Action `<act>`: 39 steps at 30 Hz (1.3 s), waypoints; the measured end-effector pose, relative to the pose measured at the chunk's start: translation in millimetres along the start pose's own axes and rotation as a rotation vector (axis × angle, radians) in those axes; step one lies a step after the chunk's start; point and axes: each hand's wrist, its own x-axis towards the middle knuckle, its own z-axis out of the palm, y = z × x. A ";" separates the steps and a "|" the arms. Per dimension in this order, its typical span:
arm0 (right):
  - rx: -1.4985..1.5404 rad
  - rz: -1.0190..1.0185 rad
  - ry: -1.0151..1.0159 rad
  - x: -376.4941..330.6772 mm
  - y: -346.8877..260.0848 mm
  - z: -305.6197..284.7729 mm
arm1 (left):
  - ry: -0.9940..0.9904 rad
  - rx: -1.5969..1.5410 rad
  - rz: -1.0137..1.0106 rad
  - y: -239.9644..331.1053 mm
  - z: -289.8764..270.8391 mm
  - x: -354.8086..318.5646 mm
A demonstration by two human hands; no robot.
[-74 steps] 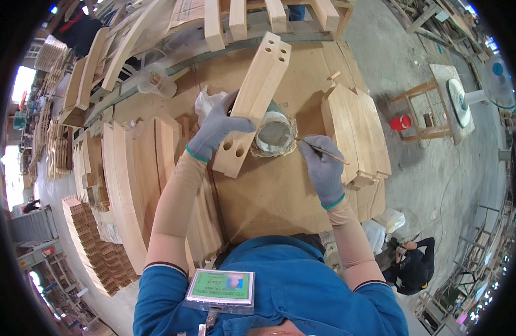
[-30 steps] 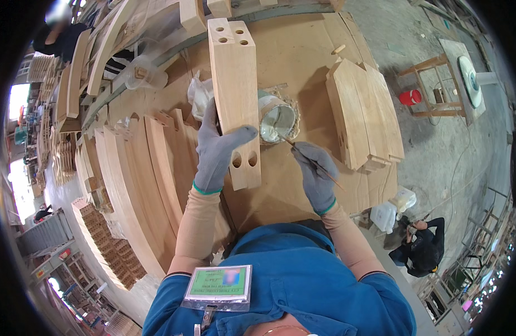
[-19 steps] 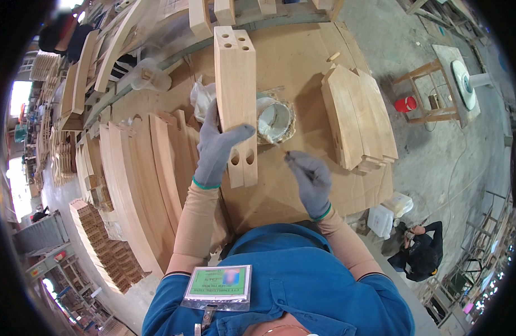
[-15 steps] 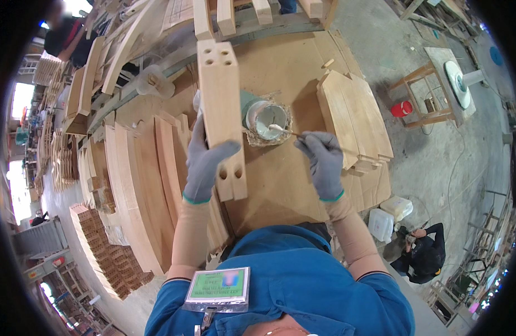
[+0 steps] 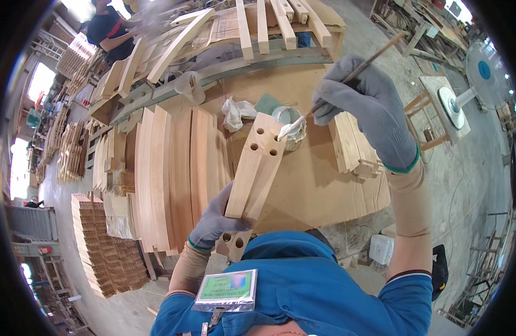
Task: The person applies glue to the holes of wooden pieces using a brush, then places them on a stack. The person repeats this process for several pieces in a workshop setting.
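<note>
My left hand [image 5: 217, 222], in a grey glove, is closed around a pale wooden piece [image 5: 252, 178] near its lower end. The piece tilts up and away, with several round holes in its far end and more in its near end. My right hand [image 5: 365, 103], also gloved, grips a thin brush [image 5: 377, 57] by its handle. White paste coats the brush tip, which is at one of the far holes. Just behind that end is an open tub [image 5: 296, 140] with whitish smears, partly hidden by the wooden piece.
Curved wooden parts [image 5: 179, 173] stand in rows on the left. Another wood stack [image 5: 347, 143] lies right on the cardboard [image 5: 314, 190]. A crumpled white bag [image 5: 234, 114] and clear plastic cup [image 5: 189, 88] are behind. A fan [image 5: 454, 109] stands far right; a person [image 5: 111, 35] is far left.
My right hand has lifted the brush from the tub and brought its tip to the wooden piece. My left hand has lowered and tilted the piece, its far end swinging right.
</note>
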 end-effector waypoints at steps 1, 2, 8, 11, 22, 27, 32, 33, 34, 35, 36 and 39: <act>-0.054 -0.037 -0.066 -2.2 -8.1 7.8 | -0.009 0.001 -0.022 -0.1 1.9 -5.5; -0.091 -0.048 -0.092 -3.6 -13.7 14.9 | -0.005 -0.008 -0.006 -2.6 4.4 -8.9; -0.273 -0.105 -0.223 -9.8 -22.1 45.8 | 0.004 -0.021 0.051 -20.2 10.4 -24.0; -0.393 -0.120 -0.268 -13.5 -18.2 56.2 | 0.001 -0.013 0.045 -25.5 10.4 -30.5; -0.355 -0.223 -0.247 -26.7 -6.6 62.9 | -0.023 -0.049 0.062 -25.7 20.7 -42.5; -0.281 -0.091 -0.192 -26.6 -18.5 48.3 | -0.003 -0.029 0.053 -29.8 19.4 -46.1; -0.286 -0.084 -0.138 -21.2 -8.1 41.1 | 0.004 0.013 0.072 -34.7 20.3 -45.7; -0.276 -0.093 -0.144 -21.1 -4.1 44.1 | -0.004 -0.001 0.063 -35.9 20.2 -45.9; -0.269 -0.100 -0.150 -21.2 -1.8 47.5 | -0.014 -0.018 0.054 -36.8 20.6 -45.3; -0.296 -0.070 -0.183 -21.8 -0.4 50.5 | -0.015 -0.004 0.055 -36.2 21.3 -44.9; -0.321 -0.039 -0.216 -22.9 0.5 53.9 | -0.015 0.010 0.056 -34.8 22.4 -45.1; -0.415 -0.149 -0.211 -20.8 10.7 56.4 | -0.023 0.006 0.059 -32.5 24.8 -45.1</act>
